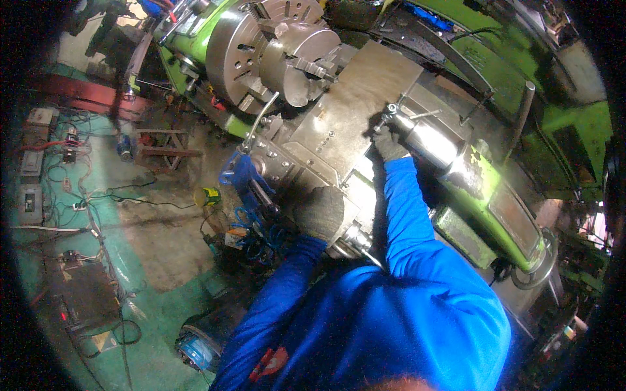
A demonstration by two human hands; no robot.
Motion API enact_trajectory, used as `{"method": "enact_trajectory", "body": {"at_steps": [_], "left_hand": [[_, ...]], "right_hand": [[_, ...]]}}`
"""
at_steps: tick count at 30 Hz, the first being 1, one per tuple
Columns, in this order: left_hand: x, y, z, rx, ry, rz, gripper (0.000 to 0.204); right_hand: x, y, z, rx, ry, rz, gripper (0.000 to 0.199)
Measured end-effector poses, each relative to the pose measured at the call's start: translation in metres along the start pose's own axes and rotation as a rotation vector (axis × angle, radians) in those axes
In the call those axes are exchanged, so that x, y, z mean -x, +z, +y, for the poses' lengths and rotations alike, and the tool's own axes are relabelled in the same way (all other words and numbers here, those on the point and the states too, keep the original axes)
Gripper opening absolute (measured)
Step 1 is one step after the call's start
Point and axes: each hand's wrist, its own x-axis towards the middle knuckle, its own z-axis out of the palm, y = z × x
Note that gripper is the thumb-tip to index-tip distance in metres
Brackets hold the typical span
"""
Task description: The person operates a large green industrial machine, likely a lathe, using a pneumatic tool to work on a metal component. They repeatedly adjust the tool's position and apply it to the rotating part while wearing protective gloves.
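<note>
I lean over a green lathe [502, 202], both arms in blue sleeves and dark work gloves. My left hand [321, 212] rests closed on the near end of the grey metal carriage [345, 117], by a round steel knob [357, 237]. My right hand [390, 144] is closed around a small metal handle [389, 112] at the edge of the flat carriage plate, next to a shiny steel cylinder [430, 144]. The large round chuck [261, 52] with its jaws sits beyond the plate, at the upper left.
A long lever [259, 122] sticks out below the chuck. Cables, electrical boxes [31, 163] and a small yellow-green can [208, 196] lie on the green and bare concrete floor to the left. A blue motor-like object [199, 345] sits near my feet.
</note>
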Motion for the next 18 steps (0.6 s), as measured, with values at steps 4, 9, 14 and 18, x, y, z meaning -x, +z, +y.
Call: {"method": "enact_trajectory", "body": {"at_steps": [4,9,14,18], "left_hand": [[0.012,0.003,0.005,0.162,-0.127,0.024,0.045],[0.001,0.035,0.003,0.104,-0.047,0.072,0.045],[0.004,0.045,0.0,-0.051,0.005,-0.014,0.041],[-0.008,0.023,-0.001,-0.074,0.122,-0.016,0.037]], "right_hand": [[0.006,0.021,-0.013,-0.256,0.152,0.007,0.027],[-0.013,0.003,0.098,-0.085,-0.172,0.15,0.041],[-0.008,0.024,0.101,0.388,-0.132,0.127,0.049],[-0.05,-0.014,0.123,0.72,-0.325,0.04,0.043]]}}
